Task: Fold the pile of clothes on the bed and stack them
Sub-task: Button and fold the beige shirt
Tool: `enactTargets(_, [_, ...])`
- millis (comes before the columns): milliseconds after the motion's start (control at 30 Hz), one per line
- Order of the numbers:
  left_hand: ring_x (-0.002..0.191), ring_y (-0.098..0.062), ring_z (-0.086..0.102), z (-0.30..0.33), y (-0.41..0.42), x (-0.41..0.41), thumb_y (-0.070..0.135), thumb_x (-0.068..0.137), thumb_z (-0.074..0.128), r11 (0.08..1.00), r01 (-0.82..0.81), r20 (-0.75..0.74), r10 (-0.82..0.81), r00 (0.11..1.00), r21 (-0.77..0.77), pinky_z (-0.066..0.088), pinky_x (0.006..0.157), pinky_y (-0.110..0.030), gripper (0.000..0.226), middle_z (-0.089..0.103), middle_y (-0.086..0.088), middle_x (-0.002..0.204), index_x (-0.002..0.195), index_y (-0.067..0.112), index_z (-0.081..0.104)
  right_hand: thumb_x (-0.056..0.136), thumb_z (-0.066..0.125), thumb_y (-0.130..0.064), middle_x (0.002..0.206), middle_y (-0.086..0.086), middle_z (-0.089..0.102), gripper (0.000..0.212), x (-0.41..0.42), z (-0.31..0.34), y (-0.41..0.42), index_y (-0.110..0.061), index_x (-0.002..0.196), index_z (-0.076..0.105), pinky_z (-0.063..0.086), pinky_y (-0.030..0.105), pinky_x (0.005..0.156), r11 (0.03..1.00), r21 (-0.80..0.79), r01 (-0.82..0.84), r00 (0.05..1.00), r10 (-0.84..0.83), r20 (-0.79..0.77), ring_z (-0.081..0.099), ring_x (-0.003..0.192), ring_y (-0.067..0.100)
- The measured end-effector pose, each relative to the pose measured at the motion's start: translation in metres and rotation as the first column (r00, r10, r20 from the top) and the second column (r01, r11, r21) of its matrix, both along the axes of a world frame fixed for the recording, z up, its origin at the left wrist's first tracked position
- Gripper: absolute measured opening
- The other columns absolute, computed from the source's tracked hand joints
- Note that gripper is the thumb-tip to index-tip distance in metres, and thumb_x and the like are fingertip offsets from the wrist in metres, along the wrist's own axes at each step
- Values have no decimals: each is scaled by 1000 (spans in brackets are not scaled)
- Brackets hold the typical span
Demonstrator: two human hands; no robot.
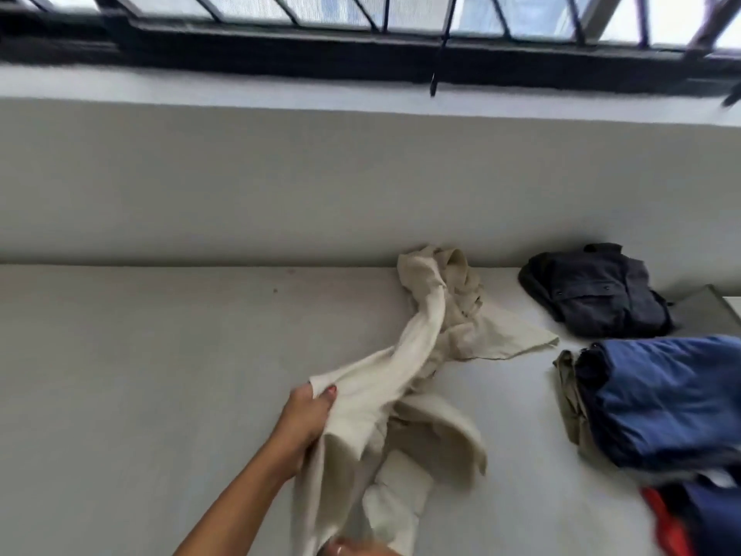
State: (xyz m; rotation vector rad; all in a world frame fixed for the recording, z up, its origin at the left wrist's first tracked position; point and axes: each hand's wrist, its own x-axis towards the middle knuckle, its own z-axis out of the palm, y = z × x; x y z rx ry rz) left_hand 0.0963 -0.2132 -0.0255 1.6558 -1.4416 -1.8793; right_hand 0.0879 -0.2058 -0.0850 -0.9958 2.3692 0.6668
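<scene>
A cream-coloured garment (421, 355) lies twisted across the grey bed (140, 375), running from the far edge by the wall down toward me. My left hand (308, 415) grips its near part, thumb on top of the cloth. Only a sliver of my right hand (353, 549) shows at the bottom edge under the cloth; its grip is hidden. A dark folded garment (597, 290) lies at the far right. A blue garment (661, 399) rests on a khaki piece (569, 395) nearer at the right.
A grey wall (280, 186) rises directly behind the bed, with a dark-framed window (361, 34) above. Red and navy clothes (681, 519) lie bunched at the bottom right corner. A grey object (705, 311) sits behind the blue garment.
</scene>
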Motion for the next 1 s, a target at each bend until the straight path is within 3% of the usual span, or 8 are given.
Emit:
enactTargets(67, [78, -6, 65, 61, 3, 8, 10, 98, 48, 992, 59, -41, -63, 997, -111, 52, 68, -14, 20, 71, 6, 86, 103, 8, 67, 99, 39, -14, 127, 25, 53, 42, -39, 75, 68, 13, 131, 43, 43, 22, 99, 972, -97, 214, 885, -150, 442, 55, 121, 27])
enactTargets(167, [87, -8, 66, 142, -2, 17, 9, 98, 48, 962, 155, -90, -179, 980, -226, 51, 73, -16, 23, 73, 6, 89, 104, 11, 71, 100, 45, -35, 108, 7, 63, 37, -78, 130, 191, -11, 127, 50, 48, 27, 90, 817, -366, 446, 692, -56, 719, 63, 99, 19])
enactTargets(333, [60, -4, 65, 265, 1, 37, 8, 93, 55, 942, 173, -135, -219, 966, -286, 51, 55, -14, 27, 71, 3, 68, 73, 11, 72, 98, 47, -27, 101, 7, 65, 44, -124, 147, 183, -15, 139, 37, 52, 37, 84, 587, -570, 575, 741, -79, 666, 66, 93, 24])
enactTargets(533, [53, -5, 63, 357, 27, 65, 10, 90, 61, 906, 220, -26, -245, 969, -362, 50, 52, -16, 13, 69, 2, 65, 78, 8, 66, 86, 44, -3, 71, 1, 56, 64, -107, 179, 178, -20, 146, 30, 38, 22, 55, 584, -511, 631, 661, -61, 748, 52, 66, 14])
enactTargets(667, [64, -12, 62, 405, 56, 73, 12, 88, 64, 897, 222, 46, -222, 974, -383, 52, 57, -20, 10, 65, -4, 78, 79, 9, 67, 90, 60, -16, 110, 2, 60, 79, -66, 207, 183, -19, 152, 12, 45, 22, 77, 568, -554, 608, 597, 134, 791, 60, 97, 17])
enactTargets(767, [50, -4, 60, 449, 85, 78, 11, 89, 60, 865, 221, 64, -215, 974, -450, 49, 48, -13, 35, 64, 6, 56, 55, 13, 68, 83, 73, -20, 133, -10, 30, 104, -40, 248, 176, -15, 151, -6, 29, 3, 91, 370, -661, 653, 584, 310, 750, 38, 120, 7])
enactTargets(867, [48, -3, 60, 493, 105, 89, 16, 90, 61, 843, 162, 40, -166, 985, -512, 51, 48, -14, 22, 63, 8, 51, 67, 14, 62, 81, 74, -23, 145, 2, 34, 106, -40, 282, 156, -18, 151, -5, 29, 17, 103, 229, -675, 702, 599, 325, 732, 37, 131, 15])
enactTargets(1000, [57, -9, 65, 543, 127, 114, 28, 85, 63, 816, 122, -23, -164, 986, -565, 54, 52, -19, 18, 67, 2, 64, 79, 11, 65, 83, 70, -23, 150, 20, 27, 96, -51, 314, 150, -16, 152, 6, 27, 43, 113, 390, -648, 654, 633, 187, 751, 25, 139, 39])
